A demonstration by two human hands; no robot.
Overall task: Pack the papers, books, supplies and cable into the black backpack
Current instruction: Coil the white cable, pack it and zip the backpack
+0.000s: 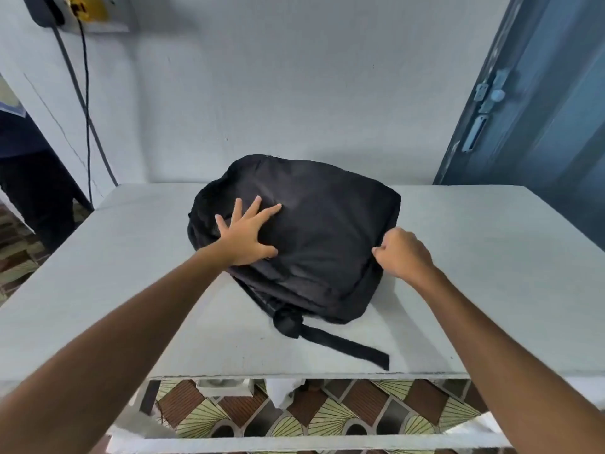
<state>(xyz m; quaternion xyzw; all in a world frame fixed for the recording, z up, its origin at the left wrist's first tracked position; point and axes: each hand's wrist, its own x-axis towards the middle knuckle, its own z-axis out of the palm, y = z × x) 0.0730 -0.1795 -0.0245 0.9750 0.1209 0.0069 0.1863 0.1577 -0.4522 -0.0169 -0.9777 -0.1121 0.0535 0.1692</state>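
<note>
— Any brand or writing on the black backpack point(327, 231)?

— None I can read; the fabric shows plain black.

— Where does it lie?

— Flat on the white table point(474, 257), near the wall, one strap point(343, 347) trailing toward the near edge.

— What's in it?

— Can't tell; no opening shows, though it looks bulky.

— And the hands?

— The left hand point(247, 234) presses on top, fingers spread, gripping nothing. The right hand point(404, 253) is clenched at the bag's right edge, pinching something too small to make out.

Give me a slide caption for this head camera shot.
Left hand pressed flat on black backpack; right hand pinching its right edge.
</note>
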